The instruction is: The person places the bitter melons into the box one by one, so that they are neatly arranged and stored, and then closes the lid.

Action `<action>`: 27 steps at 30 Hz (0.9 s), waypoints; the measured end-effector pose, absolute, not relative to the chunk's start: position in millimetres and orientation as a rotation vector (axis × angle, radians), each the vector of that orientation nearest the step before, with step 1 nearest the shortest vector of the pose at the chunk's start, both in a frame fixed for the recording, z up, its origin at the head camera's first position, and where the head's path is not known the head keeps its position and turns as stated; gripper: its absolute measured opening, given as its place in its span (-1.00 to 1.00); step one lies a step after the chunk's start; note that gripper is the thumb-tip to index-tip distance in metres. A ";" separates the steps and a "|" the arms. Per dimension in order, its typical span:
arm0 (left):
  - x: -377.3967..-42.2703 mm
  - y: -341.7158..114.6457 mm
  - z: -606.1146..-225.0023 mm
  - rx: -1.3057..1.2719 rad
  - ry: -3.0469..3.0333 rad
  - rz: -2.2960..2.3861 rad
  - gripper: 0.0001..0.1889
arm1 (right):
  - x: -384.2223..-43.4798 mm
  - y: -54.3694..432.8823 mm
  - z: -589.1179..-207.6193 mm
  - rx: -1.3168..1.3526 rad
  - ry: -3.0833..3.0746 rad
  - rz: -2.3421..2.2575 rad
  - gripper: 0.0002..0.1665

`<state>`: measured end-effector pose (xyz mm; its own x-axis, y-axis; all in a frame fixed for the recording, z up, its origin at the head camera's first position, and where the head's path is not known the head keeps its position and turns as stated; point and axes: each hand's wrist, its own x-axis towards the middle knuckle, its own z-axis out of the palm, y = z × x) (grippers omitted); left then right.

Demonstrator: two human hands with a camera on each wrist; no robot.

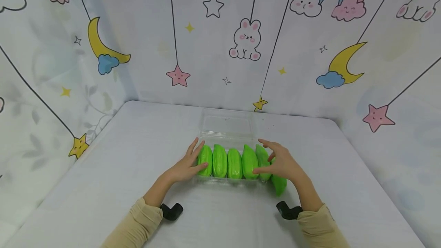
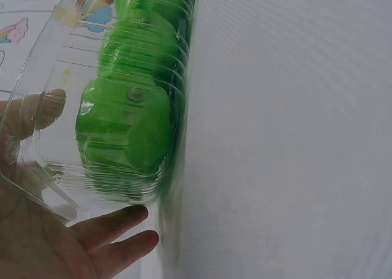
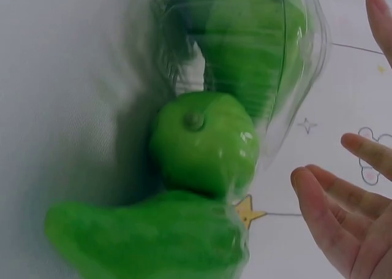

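A clear plastic clamshell box (image 1: 225, 179) stands with its lid (image 1: 226, 125) folded back. Plump green gourd-like pieces (image 1: 234, 163) fill it in a row. At the box's left end is my left hand (image 1: 186, 167), fingers spread and thumb over the leftmost piece; in the left wrist view its fingertips (image 2: 125, 221) lie by the box's outer corner. My right hand (image 1: 280, 162) is over the right end, thumb and fingers apart with nothing gripped. Below it, a tapered green piece (image 1: 279, 185) lies outside the box, beside a rounded green piece (image 3: 205, 147) at the box's end.
The box is on a white-covered table (image 1: 138, 156). Behind it hangs a cloth backdrop (image 1: 148, 30) printed with stars, moons and rabbits. Black wrist-worn pieces (image 1: 172, 212) stick out near both beige sleeves (image 1: 138, 221).
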<state>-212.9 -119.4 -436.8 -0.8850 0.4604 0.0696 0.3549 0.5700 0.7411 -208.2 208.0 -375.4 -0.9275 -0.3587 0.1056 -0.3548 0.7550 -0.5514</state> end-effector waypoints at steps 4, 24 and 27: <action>-213.5 -118.7 -436.5 0.696 2.668 1.212 -0.19 | -207.0 216.1 -374.9 -0.571 2.951 -0.911 0.21; -215.1 -115.8 -436.0 0.712 2.651 1.236 -0.18 | -206.5 249.0 -384.5 -0.512 2.999 -0.861 0.22; -215.9 -115.0 -436.4 0.707 2.655 1.228 -0.18 | -205.7 252.6 -384.0 -0.493 3.003 -0.840 0.22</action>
